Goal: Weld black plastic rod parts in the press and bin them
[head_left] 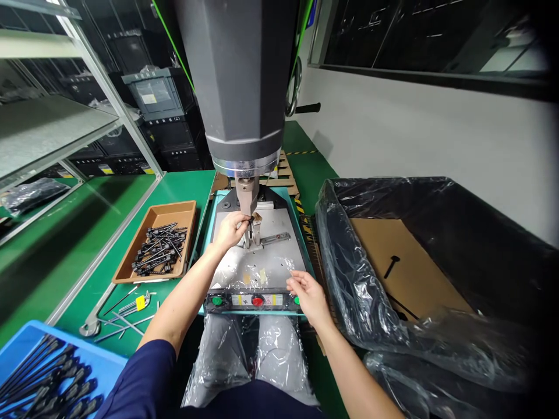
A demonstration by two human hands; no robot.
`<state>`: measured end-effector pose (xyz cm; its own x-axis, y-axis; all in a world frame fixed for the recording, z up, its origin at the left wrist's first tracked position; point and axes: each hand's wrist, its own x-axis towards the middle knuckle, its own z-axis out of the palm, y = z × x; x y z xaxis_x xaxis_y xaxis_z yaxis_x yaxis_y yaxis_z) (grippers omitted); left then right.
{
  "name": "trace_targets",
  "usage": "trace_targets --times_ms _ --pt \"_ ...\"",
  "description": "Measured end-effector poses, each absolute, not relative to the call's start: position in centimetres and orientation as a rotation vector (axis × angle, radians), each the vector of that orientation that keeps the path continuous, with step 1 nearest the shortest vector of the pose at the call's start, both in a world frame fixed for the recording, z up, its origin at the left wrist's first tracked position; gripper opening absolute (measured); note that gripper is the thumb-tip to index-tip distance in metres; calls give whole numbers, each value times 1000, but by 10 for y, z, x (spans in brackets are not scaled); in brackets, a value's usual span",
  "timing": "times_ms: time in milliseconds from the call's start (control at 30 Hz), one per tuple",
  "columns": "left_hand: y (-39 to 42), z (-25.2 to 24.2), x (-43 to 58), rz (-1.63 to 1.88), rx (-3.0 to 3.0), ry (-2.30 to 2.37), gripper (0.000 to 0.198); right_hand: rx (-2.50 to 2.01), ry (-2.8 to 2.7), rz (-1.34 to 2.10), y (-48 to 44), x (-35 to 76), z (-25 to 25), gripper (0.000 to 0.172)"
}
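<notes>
My left hand (233, 230) is closed in a pinch on the head of a black rod-shaped part (251, 226), which stands upright at the metal fixture (257, 233). Just above it hangs the tool head (247, 195) of a large grey machine (242, 75); whether they touch, I cannot tell. My right hand (308, 297) hovers over the front right of the metal plate (279, 270), fingers curled together and nothing visible between them. Close by it are a green button (297, 300), partly covered by the hand, and a red button (257, 301).
On the left, a brown tray (192, 215) and a blue bin (111, 356) hold black rod-shaped parts. Hex keys (131, 305) and a wrench (90, 327) lie between them. A plastic-lined box (345, 279) at right has black parts on cardboard (419, 270). Shelving (109, 87) stands left.
</notes>
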<state>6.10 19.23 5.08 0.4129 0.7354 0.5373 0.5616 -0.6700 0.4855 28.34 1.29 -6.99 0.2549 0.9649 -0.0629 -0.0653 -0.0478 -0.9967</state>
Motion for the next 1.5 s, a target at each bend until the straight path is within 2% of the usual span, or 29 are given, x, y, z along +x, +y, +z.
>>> trace_targets --times_ms 100,233,367,433,500,600,667,800,933,1067,1200,1500 --pt "194 51 63 1114 2303 1156 16 -1519 -1083 817 26 301 -77 37" --pt "190 56 54 1220 1917 1203 22 -1768 -1321 665 49 311 -74 30" --pt "159 40 21 1335 1774 1469 23 -2128 -1586 510 65 301 -61 36" --pt "136 18 1 1151 1853 1672 25 -2254 -1695 457 69 294 -55 41" --pt "116 -7 -15 864 1942 1859 33 -2274 -1761 430 72 289 -52 37" --pt "97 -36 -30 550 1925 2008 42 -2150 -1654 523 76 287 -55 14" --pt "93 -45 -35 509 1849 2025 35 -1982 -1455 673 79 287 -60 3" --pt "94 -42 -40 584 1789 1996 5 -1723 -1208 862 78 286 -67 15" --pt "95 -26 -39 743 1691 1900 12 -1540 -1098 964 70 286 -54 35" --pt "112 4 -30 1149 1296 1424 19 -1249 -913 1015 79 295 -18 49" --pt "156 36 -18 1360 1192 1256 31 -1204 -852 992 119 302 18 50" --pt "272 56 -2 1339 1342 1389 23 -1372 -788 1001 228 310 40 36"
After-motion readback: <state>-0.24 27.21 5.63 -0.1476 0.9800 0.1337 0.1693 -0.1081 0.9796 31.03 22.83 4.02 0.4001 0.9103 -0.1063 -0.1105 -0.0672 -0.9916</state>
